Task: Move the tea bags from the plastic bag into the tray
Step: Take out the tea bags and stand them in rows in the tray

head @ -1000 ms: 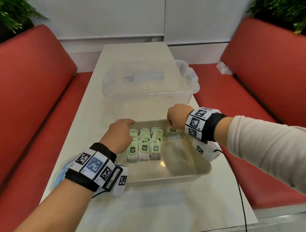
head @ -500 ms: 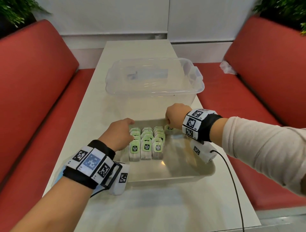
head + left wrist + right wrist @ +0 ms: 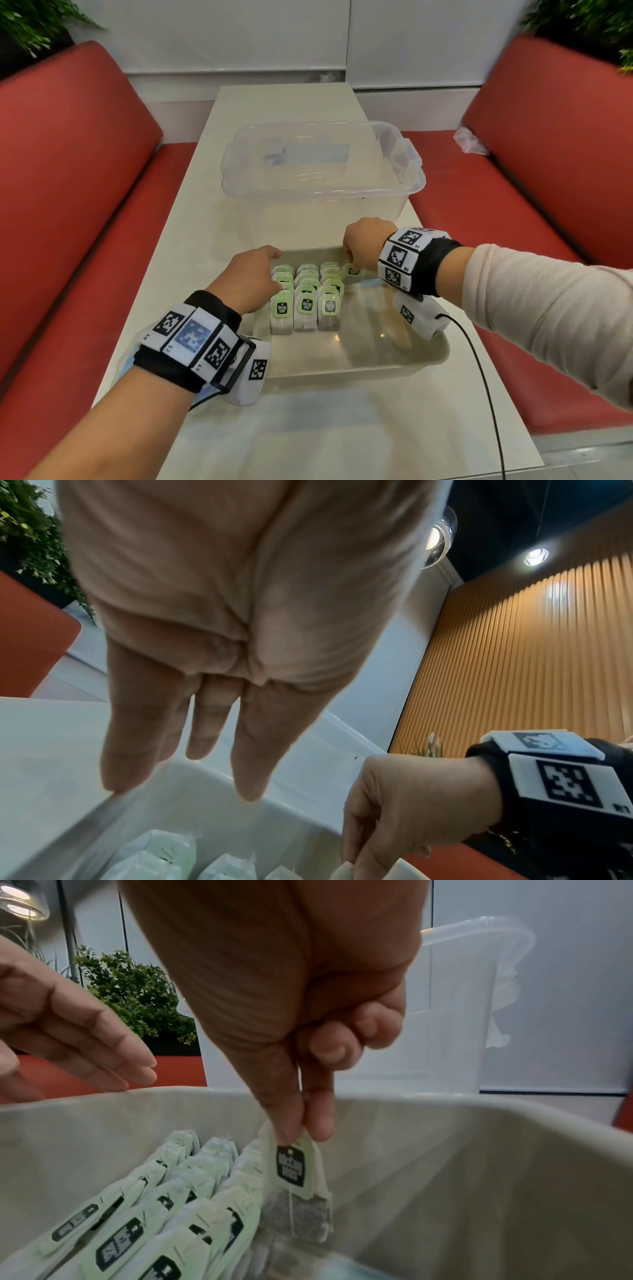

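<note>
A shallow beige tray (image 3: 404, 356) lies on the table with three rows of green-tagged tea bags (image 3: 306, 301) standing at its far left. My right hand (image 3: 363, 248) pinches one more tea bag (image 3: 296, 1183) by its top, hanging it upright at the tray's far wall, right beside the third row (image 3: 236, 1191). My left hand (image 3: 251, 277) hovers over the tray's far left corner with straight fingers (image 3: 253, 750), holding nothing. A bit of blue-tinted plastic bag (image 3: 128, 365) shows under my left wrist.
A clear plastic tub (image 3: 322, 174) stands just beyond the tray. Red benches (image 3: 78, 192) flank the narrow white table (image 3: 308, 435). A black cable (image 3: 479, 359) runs from my right wrist toward the near edge. Crumpled white plastic (image 3: 469, 140) lies on the right bench.
My right hand has shifted slightly along the tray's far wall with the tea bag. The left hand stays about where it was.
</note>
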